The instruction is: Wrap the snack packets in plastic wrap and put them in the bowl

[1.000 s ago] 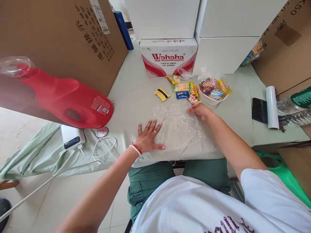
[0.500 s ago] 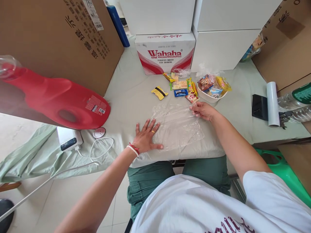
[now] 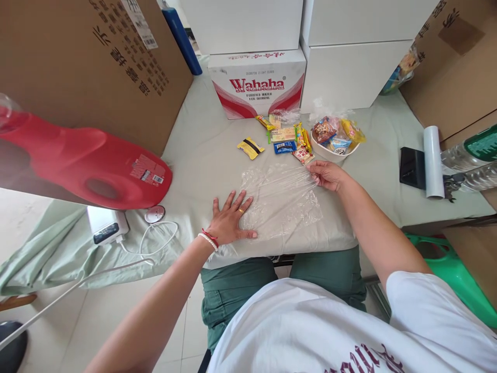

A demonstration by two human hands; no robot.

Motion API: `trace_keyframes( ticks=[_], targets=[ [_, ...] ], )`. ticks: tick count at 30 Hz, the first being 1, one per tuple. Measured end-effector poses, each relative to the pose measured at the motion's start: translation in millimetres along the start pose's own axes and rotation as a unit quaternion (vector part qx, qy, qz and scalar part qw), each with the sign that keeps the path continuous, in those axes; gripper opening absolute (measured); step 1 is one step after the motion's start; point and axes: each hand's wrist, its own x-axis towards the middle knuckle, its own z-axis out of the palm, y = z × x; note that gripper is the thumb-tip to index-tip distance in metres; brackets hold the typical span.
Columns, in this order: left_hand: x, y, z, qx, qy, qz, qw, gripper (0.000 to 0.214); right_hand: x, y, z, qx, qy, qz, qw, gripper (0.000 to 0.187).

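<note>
A clear plastic bag (image 3: 283, 204) lies flat and wrinkled on the cloth-covered table (image 3: 205, 150). My left hand (image 3: 230, 217) presses on its left edge with the fingers spread. At the bag's upper right corner, my right hand (image 3: 325, 175) pinches the film, and creases run from there across the bag. Just beyond lie several wrapped snacks, among them a yellow packet (image 3: 250, 148), a blue packet (image 3: 284, 147) and a red-and-white packet (image 3: 303, 155). A white bowl (image 3: 336, 156) of packaged snacks stands right behind my right hand.
A Wahaba-style white and red carton (image 3: 258, 85) stands at the back beside white drawers (image 3: 353, 77). On the left are a red jug (image 3: 89, 166), a power bank (image 3: 106, 225) and its cable. A white roll (image 3: 433, 163) and plastic bottles (image 3: 476, 155) stand at the right.
My right hand has pulled the bag's corner slightly outward, and the film there looks more stretched. My left hand stays flat in place. The whole view has shifted a little.
</note>
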Motion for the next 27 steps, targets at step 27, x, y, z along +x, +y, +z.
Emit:
trace_keyframes(
  ticks=[27],
  targets=[
    [0.2, 0.0, 1.5, -0.011, 0.006, -0.002, 1.0, 0.121, -52.2, 24.0, -10.7, -0.155, -0.09, 0.015, 0.984, 0.066]
  ],
)
